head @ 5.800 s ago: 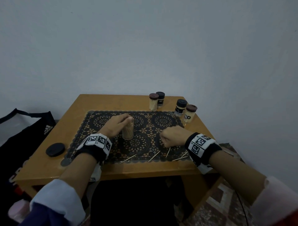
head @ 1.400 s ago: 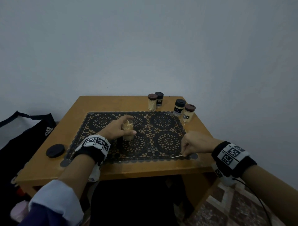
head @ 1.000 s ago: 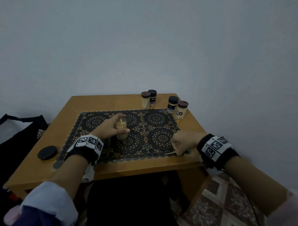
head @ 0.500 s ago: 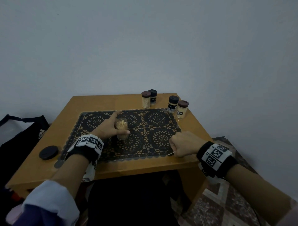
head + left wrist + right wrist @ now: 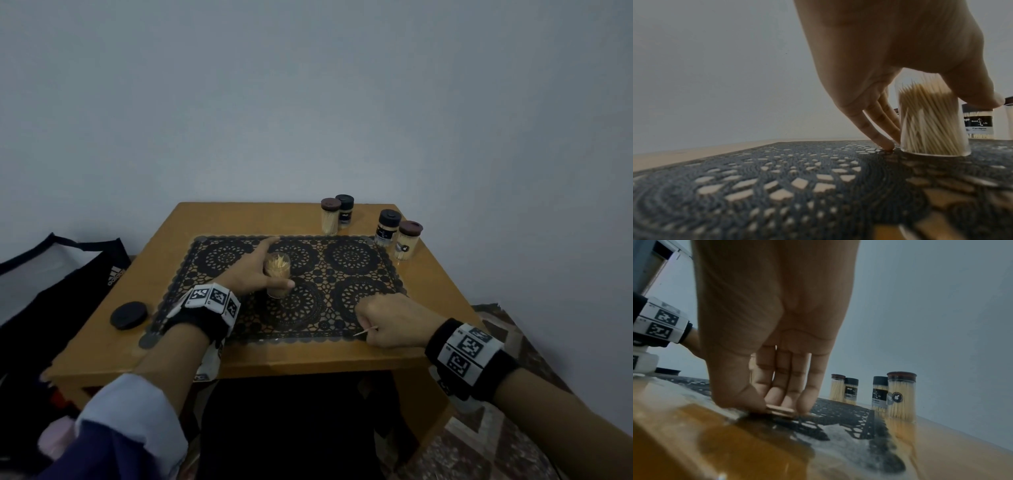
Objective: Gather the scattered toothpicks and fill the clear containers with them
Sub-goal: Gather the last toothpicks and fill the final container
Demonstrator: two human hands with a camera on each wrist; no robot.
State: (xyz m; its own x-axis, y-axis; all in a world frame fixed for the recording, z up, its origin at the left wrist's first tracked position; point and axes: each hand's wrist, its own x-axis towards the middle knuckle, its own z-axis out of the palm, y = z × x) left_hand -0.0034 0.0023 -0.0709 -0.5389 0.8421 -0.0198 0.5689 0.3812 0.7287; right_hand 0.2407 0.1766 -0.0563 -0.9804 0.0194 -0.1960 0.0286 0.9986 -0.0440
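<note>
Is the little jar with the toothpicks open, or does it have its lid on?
Open. The clear container in the left hand has no lid; toothpick tips show at its mouth.

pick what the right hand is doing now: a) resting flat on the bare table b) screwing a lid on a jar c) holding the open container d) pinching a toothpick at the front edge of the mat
d: the right hand pinches a toothpick at the near edge of the mat, while the left hand holds the open container.
</note>
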